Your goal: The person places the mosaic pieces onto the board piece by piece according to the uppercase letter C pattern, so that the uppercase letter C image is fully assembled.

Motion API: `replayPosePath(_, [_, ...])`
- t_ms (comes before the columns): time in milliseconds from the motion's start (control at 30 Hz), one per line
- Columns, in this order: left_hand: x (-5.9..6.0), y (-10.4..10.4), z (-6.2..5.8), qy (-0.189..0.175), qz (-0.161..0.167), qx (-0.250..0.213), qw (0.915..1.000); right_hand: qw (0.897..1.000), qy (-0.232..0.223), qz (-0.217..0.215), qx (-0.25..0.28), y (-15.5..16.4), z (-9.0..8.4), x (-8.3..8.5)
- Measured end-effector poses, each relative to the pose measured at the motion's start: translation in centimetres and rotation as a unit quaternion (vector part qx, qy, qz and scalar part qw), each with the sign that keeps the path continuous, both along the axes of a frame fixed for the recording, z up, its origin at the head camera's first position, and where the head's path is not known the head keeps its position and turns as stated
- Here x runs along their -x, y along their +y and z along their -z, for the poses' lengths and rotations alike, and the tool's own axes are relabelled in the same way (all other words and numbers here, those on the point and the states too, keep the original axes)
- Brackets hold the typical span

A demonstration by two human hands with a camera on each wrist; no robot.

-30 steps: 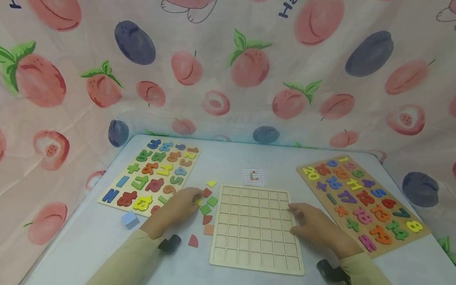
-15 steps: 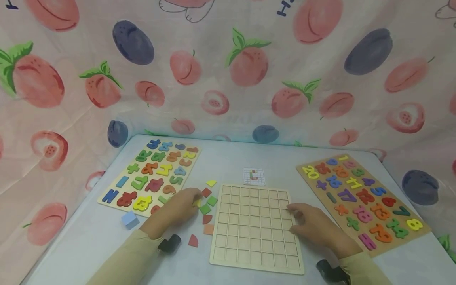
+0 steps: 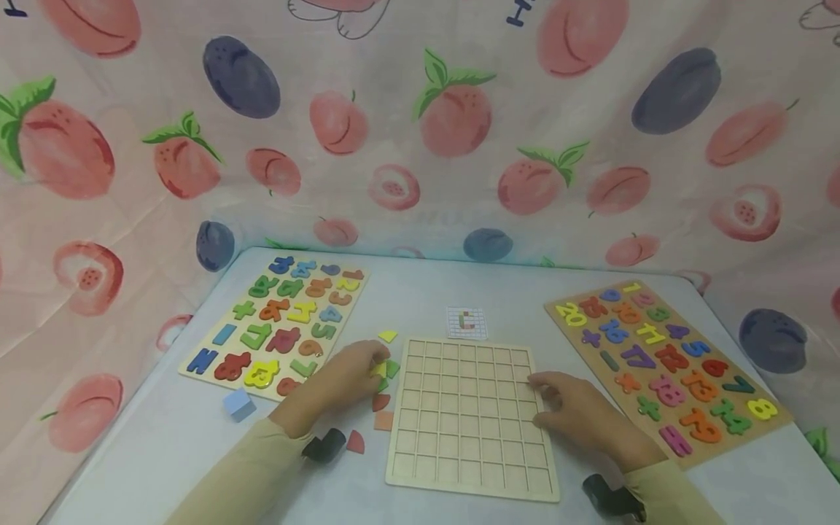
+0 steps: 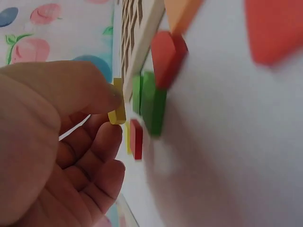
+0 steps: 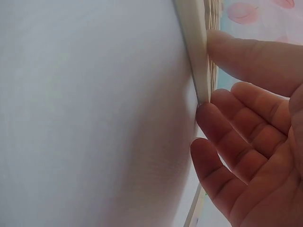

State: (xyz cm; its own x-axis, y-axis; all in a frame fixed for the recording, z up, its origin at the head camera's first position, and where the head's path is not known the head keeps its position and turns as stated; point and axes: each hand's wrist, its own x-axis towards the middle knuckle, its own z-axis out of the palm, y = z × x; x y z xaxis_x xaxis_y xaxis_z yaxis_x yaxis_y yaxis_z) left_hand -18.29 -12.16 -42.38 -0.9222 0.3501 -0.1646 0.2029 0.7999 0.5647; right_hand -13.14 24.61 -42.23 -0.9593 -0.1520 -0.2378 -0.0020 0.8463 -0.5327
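Yellow piece (image 4: 117,111) pinched by left hand (image 3: 344,378) beside grid board (image 3: 467,467).

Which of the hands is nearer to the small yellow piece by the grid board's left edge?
Left. The left hand pinches the yellow piece between thumb and fingers, beside the grid board. The right hand rests at the board's opposite, right edge, touching it.
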Motion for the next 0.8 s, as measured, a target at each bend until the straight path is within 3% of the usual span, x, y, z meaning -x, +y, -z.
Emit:
replayPosePath(367, [0.8,2.8,0.2,0.044,0.074,-0.043,0.9954,1.000,-0.003,-0.003,0.011,0.0,-0.1,-0.2])
replayPosePath(633, [1.4,5.0,0.1,0.058,0.106,-0.054,0.9912,1.000,-0.001,0.001,-0.006,-0.2,-0.2,0.0])
replayPosePath(800, [1.8,6.4,0.1,0.067,0.112,-0.034,0.9909,1.000,0.000,0.000,-0.003,-0.1,-0.1,0.0])
